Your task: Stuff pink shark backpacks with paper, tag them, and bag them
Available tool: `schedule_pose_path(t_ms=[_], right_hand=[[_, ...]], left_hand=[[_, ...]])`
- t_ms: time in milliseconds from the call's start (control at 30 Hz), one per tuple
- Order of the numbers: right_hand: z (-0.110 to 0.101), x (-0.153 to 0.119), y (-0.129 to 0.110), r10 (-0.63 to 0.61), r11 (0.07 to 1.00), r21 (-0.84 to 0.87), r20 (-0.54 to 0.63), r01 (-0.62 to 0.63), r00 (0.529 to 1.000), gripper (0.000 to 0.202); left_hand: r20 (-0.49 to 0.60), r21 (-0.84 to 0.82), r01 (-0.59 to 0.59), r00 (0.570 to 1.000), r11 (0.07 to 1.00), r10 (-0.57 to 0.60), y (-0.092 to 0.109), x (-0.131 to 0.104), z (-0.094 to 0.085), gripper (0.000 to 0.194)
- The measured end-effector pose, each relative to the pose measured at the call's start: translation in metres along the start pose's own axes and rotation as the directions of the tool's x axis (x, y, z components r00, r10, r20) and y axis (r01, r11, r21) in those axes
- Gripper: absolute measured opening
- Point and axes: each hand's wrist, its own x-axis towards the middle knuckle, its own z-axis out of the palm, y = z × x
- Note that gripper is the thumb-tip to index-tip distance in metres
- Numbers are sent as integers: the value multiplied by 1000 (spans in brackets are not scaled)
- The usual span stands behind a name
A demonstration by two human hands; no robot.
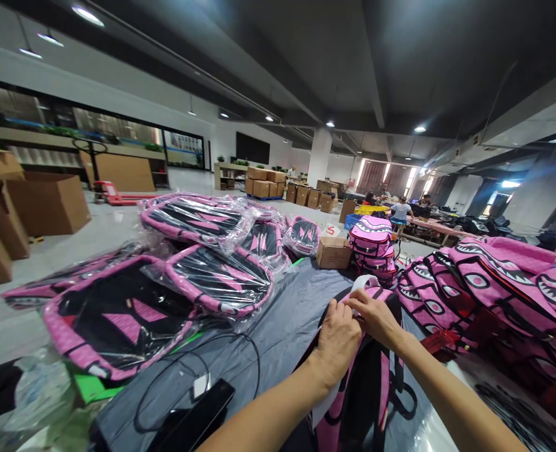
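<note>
A pink and black backpack (346, 402) stands in front of me, its shoulder straps hanging towards me. My left hand (338, 339) is closed, with thumb and fingers pinched at the backpack's top edge. Right beside it, my right hand (374, 317) also pinches the top of the backpack, its fingertips close to the left ones. A whitish strip (365, 284) curves up just behind my fingers; whether it is a label or a handle, I cannot tell. My fingers hide exactly what they grip there.
Plastic-wrapped pink backpacks (221, 279) are piled on the left. Unwrapped shark-mouth backpacks (475, 282) are heaped at right, with more stacked (372, 242) ahead near a small carton (333, 251). A black device (197, 414) and cable lie on the grey table cover (278, 326). People work farther back.
</note>
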Motion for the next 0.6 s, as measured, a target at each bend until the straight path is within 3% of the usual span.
schedule_pose_path(t_ms=[100,167,200,233,300,367,433,600], right_hand=[[4,-9,-1,-108,986,-140,-108,92,988,13],[6,-16,-4,-192,958,-249,-181,144,964,22],[6,-20,-6,-232,937,-308,-206,162,951,25],[6,-24,-9,-262,915,-366,-222,169,939,27],[6,-31,-16,-275,875,-464,-250,134,928,29],[5,-38,-23,-256,856,-512,-289,77,923,30],[4,-43,-29,-251,857,-513,-334,48,909,28],[-1,-55,-38,-276,900,-428,-405,86,872,25]], left_hand=[[-73,-92,-58,996,994,52,-5,-13,-2,21],[-121,-322,13,991,947,-55,-13,-18,-6,15],[-113,-477,102,978,873,-175,-19,-17,-8,13],[-43,-638,225,945,736,-326,-25,-14,-10,11],[248,-823,465,811,327,-529,-35,-5,-11,8],[522,-796,605,685,-2,-509,-42,4,-11,14],[657,-726,675,626,-130,-420,-43,11,-10,22],[819,-571,785,522,-240,-240,-30,13,-14,37]])
